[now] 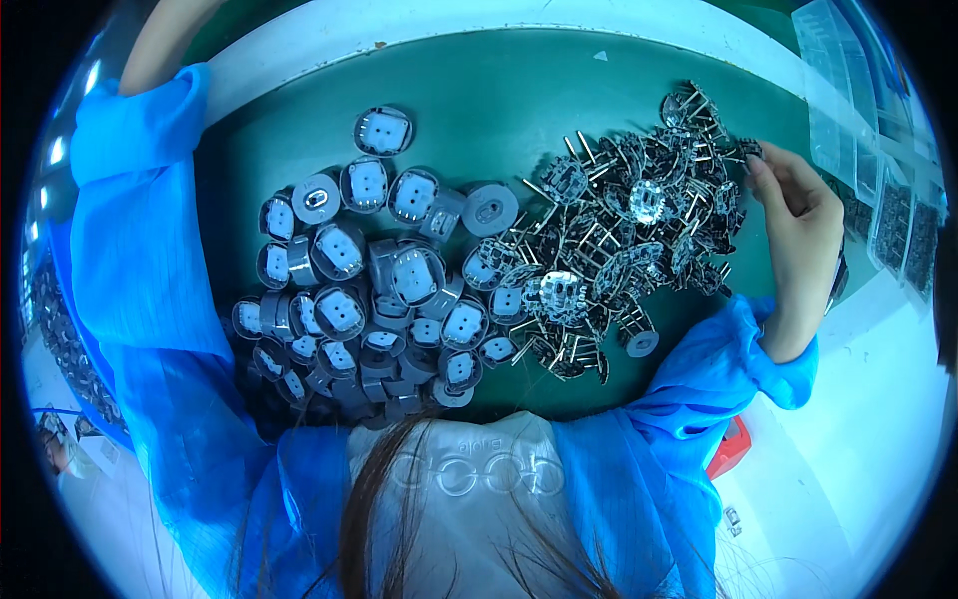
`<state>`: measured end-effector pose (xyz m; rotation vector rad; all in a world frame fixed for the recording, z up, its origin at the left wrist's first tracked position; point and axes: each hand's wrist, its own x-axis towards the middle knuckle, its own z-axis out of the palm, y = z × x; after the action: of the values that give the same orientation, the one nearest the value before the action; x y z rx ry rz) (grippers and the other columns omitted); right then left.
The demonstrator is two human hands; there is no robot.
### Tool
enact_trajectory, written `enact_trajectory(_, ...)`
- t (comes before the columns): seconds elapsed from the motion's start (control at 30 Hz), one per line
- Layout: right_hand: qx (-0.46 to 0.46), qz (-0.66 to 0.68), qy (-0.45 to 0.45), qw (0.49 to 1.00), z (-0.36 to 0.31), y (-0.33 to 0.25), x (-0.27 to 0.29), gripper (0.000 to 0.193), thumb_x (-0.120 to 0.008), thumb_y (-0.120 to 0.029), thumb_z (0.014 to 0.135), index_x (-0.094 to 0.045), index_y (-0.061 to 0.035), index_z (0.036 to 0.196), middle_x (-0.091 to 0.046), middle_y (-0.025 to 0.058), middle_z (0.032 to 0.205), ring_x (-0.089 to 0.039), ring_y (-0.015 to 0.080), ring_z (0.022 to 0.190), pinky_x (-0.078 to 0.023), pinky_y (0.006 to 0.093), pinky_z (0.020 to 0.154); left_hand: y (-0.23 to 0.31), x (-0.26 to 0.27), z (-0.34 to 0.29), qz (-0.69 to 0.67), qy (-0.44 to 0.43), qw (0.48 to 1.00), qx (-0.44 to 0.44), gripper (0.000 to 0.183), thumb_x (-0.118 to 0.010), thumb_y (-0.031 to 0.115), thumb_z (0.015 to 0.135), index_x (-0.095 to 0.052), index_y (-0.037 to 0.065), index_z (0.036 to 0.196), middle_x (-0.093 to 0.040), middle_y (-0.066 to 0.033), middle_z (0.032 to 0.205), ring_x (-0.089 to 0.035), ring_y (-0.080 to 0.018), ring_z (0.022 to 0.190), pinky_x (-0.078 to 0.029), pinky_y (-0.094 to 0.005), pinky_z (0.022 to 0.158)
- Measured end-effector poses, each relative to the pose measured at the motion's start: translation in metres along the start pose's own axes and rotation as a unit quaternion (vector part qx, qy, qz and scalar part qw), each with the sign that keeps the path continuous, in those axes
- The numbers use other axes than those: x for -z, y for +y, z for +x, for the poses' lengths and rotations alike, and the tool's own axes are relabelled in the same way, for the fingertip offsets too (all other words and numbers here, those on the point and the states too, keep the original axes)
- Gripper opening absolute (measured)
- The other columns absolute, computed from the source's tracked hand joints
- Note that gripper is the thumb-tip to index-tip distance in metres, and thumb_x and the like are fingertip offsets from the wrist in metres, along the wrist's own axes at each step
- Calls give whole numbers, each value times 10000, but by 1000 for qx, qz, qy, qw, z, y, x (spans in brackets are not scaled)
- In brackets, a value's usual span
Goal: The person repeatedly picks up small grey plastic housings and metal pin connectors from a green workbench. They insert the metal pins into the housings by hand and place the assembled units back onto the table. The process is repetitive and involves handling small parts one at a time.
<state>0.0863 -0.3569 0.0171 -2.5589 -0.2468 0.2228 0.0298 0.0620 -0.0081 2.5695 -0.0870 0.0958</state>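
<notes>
At the right edge of the pile, my right hand [798, 215] is closed, thumb and fingers pinching a small dark circuit board part [748, 149]. Beside it lies a heap of round circuit boards with metal pins [639, 235], tangled together. To the left of that heap stand many round grey plastic housings with white inserts [416, 275], some upright and some tipped over. One housing [383, 131] sits apart at the top. My left arm [145, 230] reaches up along the left side, and its hand is beyond the picture's edge.
The parts lie on a green mat [479, 80] with a white raised edge [329, 55] at the far side. Clear plastic bins [843, 85] stand at the right, with dark parts in some. A red object [730, 448] is near my right elbow. More dark parts [60, 329] show at far left.
</notes>
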Motion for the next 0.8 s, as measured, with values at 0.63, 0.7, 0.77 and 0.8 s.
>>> enact_trajectory(0.63, 388, 103, 84, 912, -36, -80, -46, 232, -683, 174, 750, -616, 38, 925, -689, 215, 1065, -701, 248, 916, -561, 330, 849, 90, 0, -46, -65, -286, 949, -115, 291, -773, 30, 694, -617, 32, 940, -563, -85, 918, -598, -299, 855, -472, -386, 699)
enact_trajectory(0.7, 407, 51, 105, 906, -38, -86, -51, 258, -722, 160, 713, -656, 40, 931, -701, 192, 1033, -701, 250, 914, -558, 328, 842, 87, -12, -52, -96, -251, 955, -125, 288, -765, 25, 700, -625, 30, 952, -574, -91, 926, -597, -305, 847, -470, -380, 691)
enact_trajectory(0.77, 415, 32, 120, 902, -39, -88, -54, 305, -768, 137, 673, -699, 41, 954, -712, 169, 1001, -700, 256, 919, -555, 328, 834, 87, -18, -46, -94, -214, 959, -160, 298, -758, 6, 706, -637, 28, 977, -598, -82, 938, -607, -277, 840, -479, -363, 667)
enact_trajectory(0.8, 410, 32, 119, 904, -41, -90, -56, 317, -775, 130, 675, -701, 42, 970, -711, 170, 1005, -699, 258, 925, -555, 328, 834, 87, -20, -42, -84, -196, 960, -182, 307, -756, -7, 708, -644, 27, 993, -613, -73, 945, -615, -254, 837, -486, -351, 652)
